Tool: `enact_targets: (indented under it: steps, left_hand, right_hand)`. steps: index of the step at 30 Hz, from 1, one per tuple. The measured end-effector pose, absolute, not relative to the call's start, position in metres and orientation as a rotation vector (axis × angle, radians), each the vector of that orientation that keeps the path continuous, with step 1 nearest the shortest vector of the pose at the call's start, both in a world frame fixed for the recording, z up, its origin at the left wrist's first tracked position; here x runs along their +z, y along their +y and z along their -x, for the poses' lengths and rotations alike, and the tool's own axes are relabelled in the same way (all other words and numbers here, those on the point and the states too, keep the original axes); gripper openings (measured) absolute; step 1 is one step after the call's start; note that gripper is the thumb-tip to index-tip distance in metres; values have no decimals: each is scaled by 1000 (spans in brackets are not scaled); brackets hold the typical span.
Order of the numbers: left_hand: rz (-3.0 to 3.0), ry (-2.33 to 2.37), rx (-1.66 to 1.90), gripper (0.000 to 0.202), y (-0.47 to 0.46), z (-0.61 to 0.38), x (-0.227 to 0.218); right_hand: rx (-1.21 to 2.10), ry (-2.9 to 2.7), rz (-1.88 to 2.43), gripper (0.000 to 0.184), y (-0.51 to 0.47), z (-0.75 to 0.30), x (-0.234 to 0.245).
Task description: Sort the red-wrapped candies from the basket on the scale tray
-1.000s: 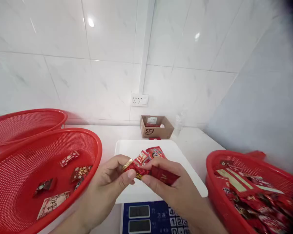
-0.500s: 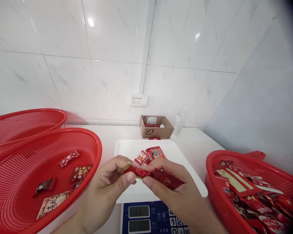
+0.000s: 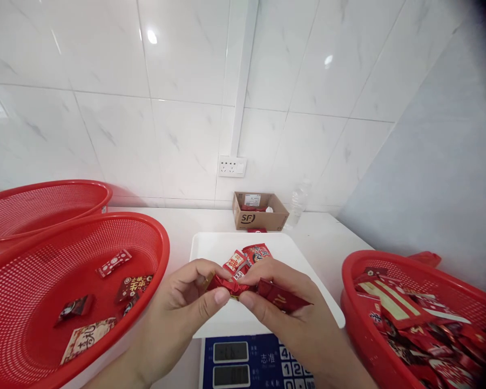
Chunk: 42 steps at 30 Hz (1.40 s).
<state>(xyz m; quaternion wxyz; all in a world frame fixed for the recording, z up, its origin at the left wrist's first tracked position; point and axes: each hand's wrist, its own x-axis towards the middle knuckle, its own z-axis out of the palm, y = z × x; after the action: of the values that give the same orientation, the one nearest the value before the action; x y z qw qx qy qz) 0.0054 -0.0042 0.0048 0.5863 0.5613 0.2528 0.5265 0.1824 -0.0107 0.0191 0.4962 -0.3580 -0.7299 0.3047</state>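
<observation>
Between my left hand (image 3: 182,308) and my right hand (image 3: 287,319) is a shiny red-and-gold wrapper (image 3: 225,286), pinched by the thumbs and fingers of both. A flat dark red part (image 3: 285,297) sticks out past my right fingers; I cannot tell if it belongs to the same wrapper. Both hands hover over a white scale tray (image 3: 214,324). Just behind the fingers, a red-and-white candy packet (image 3: 235,261) and a larger red snack packet (image 3: 256,252) lie on that tray, partly hidden.
A blue scale panel (image 3: 263,346) sits in front of the tray. On the left, a red basket (image 3: 162,243) holds several packets, with another red basket (image 3: 81,189) behind. A red basket (image 3: 350,281) at right is full of packets. A cardboard box (image 3: 263,219) and plastic bottle (image 3: 297,205) stand behind.
The wrapper and my fingertips have shifted slightly to the right. Its red middle looks a little more drawn out between my thumbs. Both hands keep their grip.
</observation>
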Motion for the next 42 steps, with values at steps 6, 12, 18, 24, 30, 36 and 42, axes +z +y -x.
enact_targets:
  steps: [6, 12, 18, 24, 30, 36, 42]
  left_hand:
    - [-1316, 614, 1277, 7, -3, -5, 1]
    - [-1296, 611, 1310, 8, -3, -6, 0]
    - [-1280, 609, 1319, 8, -3, -7, 2]
    - [-1337, 602, 1374, 11, -6, -6, 0]
    - [-1430, 622, 1533, 15, -10, -6, -6]
    - [-1333, 573, 1517, 9, -13, -9, -3]
    - [-1288, 607, 1562, 6, -12, -9, -3]
  right_hand:
    - [702, -1775, 806, 10, -10, -183, 19]
    - [626, -1798, 804, 17, -9, -183, 19]
    - [504, -1807, 820, 13, -10, -183, 19]
    - [466, -1780, 851, 14, -11, -181, 19]
    - [338, -1754, 774, 14, -15, -175, 17]
    - [303, -1744, 750, 16, -16, -172, 16]
    - [318, -1723, 780, 16, -16, -171, 15]
